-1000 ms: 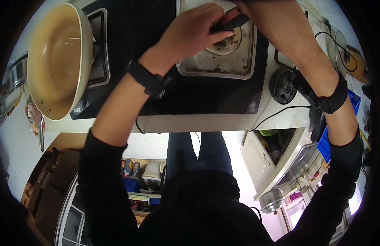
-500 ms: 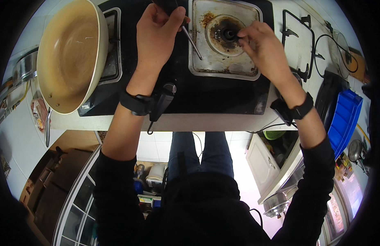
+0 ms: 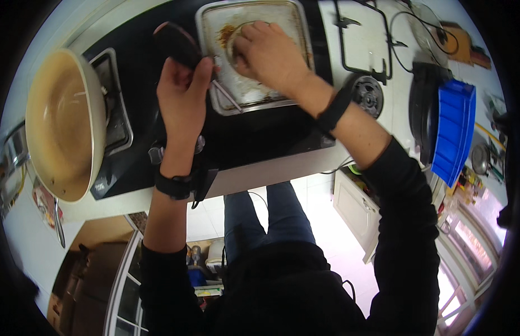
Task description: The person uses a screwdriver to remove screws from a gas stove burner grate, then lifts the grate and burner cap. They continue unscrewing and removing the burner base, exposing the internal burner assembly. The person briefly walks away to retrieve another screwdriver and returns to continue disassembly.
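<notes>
My left hand (image 3: 182, 95) is closed around a tool with a thick black handle (image 3: 179, 46) and a thin metal shaft (image 3: 227, 95). The shaft slants down to the right, its tip above the near edge of the stove's metal drip tray (image 3: 271, 105). Over the stained burner area of that tray, my right hand (image 3: 268, 55) is bent with its fingers curled downward. Those fingertips and the burner's middle are mostly hidden behind the hand, so what they grip cannot be made out.
A large beige frying pan (image 3: 64, 123) covers most of the left burner. On the right counter lie a black pan support (image 3: 343, 50), a round burner part (image 3: 367, 96) and a blue tray (image 3: 455, 131). An open cabinet door (image 3: 352, 210) stands below the counter.
The view has shifted, so the stove sits further left and tilted. My right hand has turned over the burner and now covers its middle. My left hand still holds the black-handled tool.
</notes>
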